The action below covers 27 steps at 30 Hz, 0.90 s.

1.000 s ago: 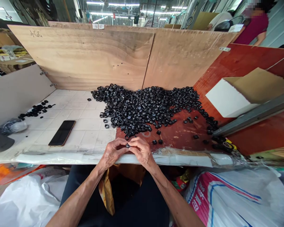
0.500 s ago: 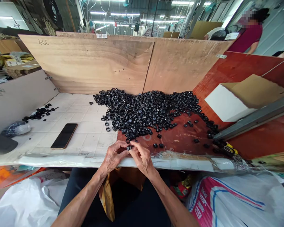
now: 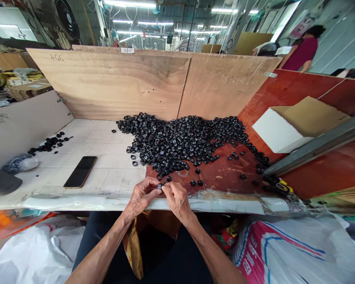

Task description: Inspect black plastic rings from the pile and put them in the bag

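My left hand [image 3: 142, 196] and my right hand [image 3: 176, 197] meet at the table's front edge, fingertips pinched together on one small black ring [image 3: 159, 185]. Both hands are closed on it. Just beyond them lies a big heap of the same black rings [image 3: 180, 140], spread across the white tiled top and the red board. A few loose rings [image 3: 195, 182] lie right of my fingers.
A dark phone [image 3: 80, 172] lies on the white tiled surface [image 3: 106, 157] to the left. A small pile of black parts [image 3: 49, 144] and a plastic bag [image 3: 19, 162] sit far left. Plywood walls [image 3: 121, 83] close the back. A cardboard box [image 3: 296, 124] stands right. A person [image 3: 300, 51] stands behind.
My hands stay pinched on the ring at the same spot; only the camera has tipped slightly, shifting the scene down in view.
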Motion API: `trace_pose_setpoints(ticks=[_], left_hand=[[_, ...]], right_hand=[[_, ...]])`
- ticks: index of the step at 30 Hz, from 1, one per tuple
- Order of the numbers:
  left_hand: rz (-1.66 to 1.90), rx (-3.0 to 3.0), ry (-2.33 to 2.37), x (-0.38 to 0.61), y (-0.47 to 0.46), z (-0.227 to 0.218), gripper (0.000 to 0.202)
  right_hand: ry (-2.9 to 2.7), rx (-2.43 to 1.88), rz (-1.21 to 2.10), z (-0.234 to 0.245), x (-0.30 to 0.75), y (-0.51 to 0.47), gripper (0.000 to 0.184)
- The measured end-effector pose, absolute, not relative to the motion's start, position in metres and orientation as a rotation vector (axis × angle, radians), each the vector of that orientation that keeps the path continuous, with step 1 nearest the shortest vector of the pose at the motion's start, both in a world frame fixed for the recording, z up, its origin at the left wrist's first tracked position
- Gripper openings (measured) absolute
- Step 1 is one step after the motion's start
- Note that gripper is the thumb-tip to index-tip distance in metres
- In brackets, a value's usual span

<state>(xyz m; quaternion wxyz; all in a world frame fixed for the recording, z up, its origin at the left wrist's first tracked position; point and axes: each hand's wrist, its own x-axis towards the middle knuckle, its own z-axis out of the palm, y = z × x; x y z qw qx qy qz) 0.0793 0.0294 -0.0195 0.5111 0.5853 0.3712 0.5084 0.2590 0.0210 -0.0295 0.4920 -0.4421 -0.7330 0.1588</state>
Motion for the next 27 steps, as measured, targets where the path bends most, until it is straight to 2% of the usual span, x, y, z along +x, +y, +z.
trace_pose_setpoints(ticks=[6,13,18,27], left_hand=[[1.214,1.432,0.939,0.076,0.013,-0.014,0.018],[1.148,1.27,0.992,0.081,-0.016,-0.017,0.022],[1.167,1.371,0.937,0.083,-0.016,-0.012,0.029],[1.004,0.963,0.758,0.072,-0.028,-0.001,0.036]], right_hand=[[-1.782,-1.053,0.395,-0.019,0.262,0.004,0.021],[-1.528,-1.12,0.719,-0.03,0.251,-0.024,0.018],[-1.442,-1.137,0.692,-0.019,0.243,-0.031,0.019],[-1.681,-0.98,0.62,-0.008,0.254,-0.046,0.022]])
